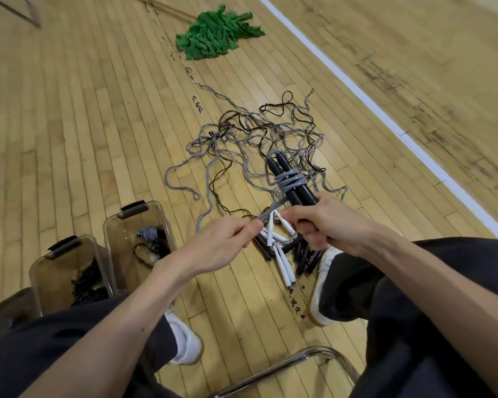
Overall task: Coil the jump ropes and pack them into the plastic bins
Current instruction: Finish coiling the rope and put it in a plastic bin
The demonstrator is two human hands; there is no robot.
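Currently, paired black cylindrical handles (305,193) are being gripped by the right hand (325,222), long axis pointing away; their grey braided cord (273,209) is being pinched by the left hand (222,242), nearer the clear plastic bins (118,251).

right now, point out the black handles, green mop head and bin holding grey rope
black handles (278,168): head view, shafts above the wraps
green mop head (216,35): head view, middle strips
bin holding grey rope (127,225): head view, far wall
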